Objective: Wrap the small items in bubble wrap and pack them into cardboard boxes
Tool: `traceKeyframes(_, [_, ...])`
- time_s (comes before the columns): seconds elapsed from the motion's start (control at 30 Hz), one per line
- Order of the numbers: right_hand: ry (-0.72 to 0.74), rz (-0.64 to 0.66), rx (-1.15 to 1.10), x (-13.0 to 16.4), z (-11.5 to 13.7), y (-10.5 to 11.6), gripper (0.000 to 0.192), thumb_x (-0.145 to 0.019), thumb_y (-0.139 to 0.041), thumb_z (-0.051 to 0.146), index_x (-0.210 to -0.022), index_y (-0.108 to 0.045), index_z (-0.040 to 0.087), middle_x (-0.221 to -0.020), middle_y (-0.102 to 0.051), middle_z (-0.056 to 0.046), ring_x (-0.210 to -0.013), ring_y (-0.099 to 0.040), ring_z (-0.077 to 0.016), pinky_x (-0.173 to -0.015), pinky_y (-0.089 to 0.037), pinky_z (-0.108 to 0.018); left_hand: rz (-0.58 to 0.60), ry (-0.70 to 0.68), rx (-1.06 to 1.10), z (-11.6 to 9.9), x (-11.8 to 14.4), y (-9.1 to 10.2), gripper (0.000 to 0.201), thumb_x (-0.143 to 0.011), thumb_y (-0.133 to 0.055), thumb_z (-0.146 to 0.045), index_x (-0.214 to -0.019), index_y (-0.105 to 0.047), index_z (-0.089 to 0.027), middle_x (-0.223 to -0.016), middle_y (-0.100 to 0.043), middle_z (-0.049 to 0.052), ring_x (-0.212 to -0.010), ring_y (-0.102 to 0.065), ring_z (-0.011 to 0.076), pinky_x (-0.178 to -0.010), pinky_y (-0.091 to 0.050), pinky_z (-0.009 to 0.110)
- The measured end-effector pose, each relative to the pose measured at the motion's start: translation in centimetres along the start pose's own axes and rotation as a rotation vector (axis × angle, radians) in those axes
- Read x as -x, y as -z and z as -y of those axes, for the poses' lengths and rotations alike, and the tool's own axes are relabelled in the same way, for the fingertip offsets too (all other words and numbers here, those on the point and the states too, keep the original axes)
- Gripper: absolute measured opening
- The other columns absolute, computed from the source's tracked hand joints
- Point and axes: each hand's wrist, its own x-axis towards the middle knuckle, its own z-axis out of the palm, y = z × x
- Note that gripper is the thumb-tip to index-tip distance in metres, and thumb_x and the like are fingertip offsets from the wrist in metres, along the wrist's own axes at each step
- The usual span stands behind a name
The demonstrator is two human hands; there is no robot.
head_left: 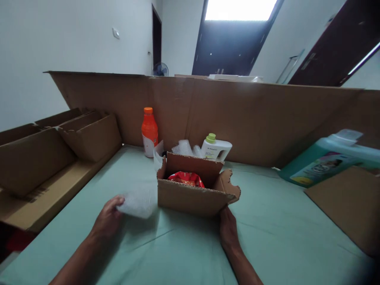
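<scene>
Our left hand (108, 217) pinches a bubble wrap sheet (138, 202) at nine o'clock of the box (194, 194); our right hand (228, 228) grips its five o'clock corner on the desk (282, 221). Stuffed carelessly, the wrap could crush the red packet (187, 179) or tip the box.

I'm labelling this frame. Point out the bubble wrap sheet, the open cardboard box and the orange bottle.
bubble wrap sheet (137, 202), head view, middle of the sheet held in the left hand.
open cardboard box (190, 197), head view, near front wall.
orange bottle (149, 130), head view, orange body below the cap.
</scene>
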Motion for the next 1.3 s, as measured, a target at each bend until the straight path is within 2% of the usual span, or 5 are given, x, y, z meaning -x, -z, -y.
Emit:
traceKeyframes(0.23, [-0.098, -0.006, -0.102, 0.8, 0.8, -0.1, 0.068, -0.084, -0.052, 0.074, -0.119, -0.072, 0.018, -0.126, -0.071, -0.007, -0.126, -0.056, -0.0320, -0.111, -0.040, -0.046, 0.405, 0.283, 0.427, 0.5, 3.8, -5.4, 0.025, -0.054, -0.072, -0.031, -0.071, -0.071, -0.013, -0.062, -0.065, 0.004, -0.061, -0.059, 0.0192, -0.062, -0.044, 0.029])
traceKeyframes(0.53, [-0.107, 0.017, -0.156, -1.4, 1.2, -2.0, 0.075, -0.079, -0.053, 0.080, -0.119, -0.072, 0.019, -0.128, -0.071, -0.008, -0.126, -0.057, -0.0304, -0.113, -0.038, -0.046, 0.361, 0.211, 0.440, 0.8, -1.0, -10.9, 0.013, -0.052, -0.068, -0.024, -0.062, -0.062, -0.017, -0.061, -0.061, -0.001, -0.061, -0.054, 0.0151, -0.061, -0.041, 0.026])
traceKeyframes(0.77, [-0.113, -0.044, -0.074, 2.2, 2.2, 0.3, 0.054, -0.082, -0.064, 0.059, -0.116, -0.071, 0.018, -0.124, -0.071, -0.011, -0.119, -0.061, -0.0294, -0.109, -0.041, -0.046, 0.283, 0.225, 0.411, -0.1, 2.8, -6.7, 0.029, -0.063, -0.079, -0.035, -0.079, -0.069, -0.015, -0.074, -0.068, 0.002, -0.070, -0.062, 0.0168, -0.068, -0.046, 0.027])
traceKeyframes(1.1, [0.393, 0.839, 0.364, 10.8, 9.7, -2.5, 0.054, -0.083, -0.073, 0.044, -0.133, -0.064, 0.025, -0.135, -0.065, -0.010, -0.132, -0.054, -0.0286, -0.112, -0.039, -0.048, 0.264, 0.419, 0.391, 1.7, 12.4, -3.9, 0.056, -0.058, -0.088, -0.034, -0.105, -0.063, -0.016, -0.096, -0.073, 0.006, -0.086, -0.070, 0.0207, -0.077, -0.056, 0.031])
traceKeyframes(1.3, [0.437, 0.860, 0.566, 13.3, 7.4, -1.1, 0.024, -0.084, -0.073, 0.033, -0.105, -0.076, 0.022, -0.129, -0.069, -0.010, -0.127, -0.056, -0.0303, -0.107, -0.041, -0.050, 0.145, 0.466, 0.396, 0.9, 11.9, -0.6, 0.078, -0.072, -0.081, -0.028, -0.137, -0.039, -0.013, -0.106, -0.071, 0.017, -0.089, -0.074, 0.0280, -0.078, -0.060, 0.040])
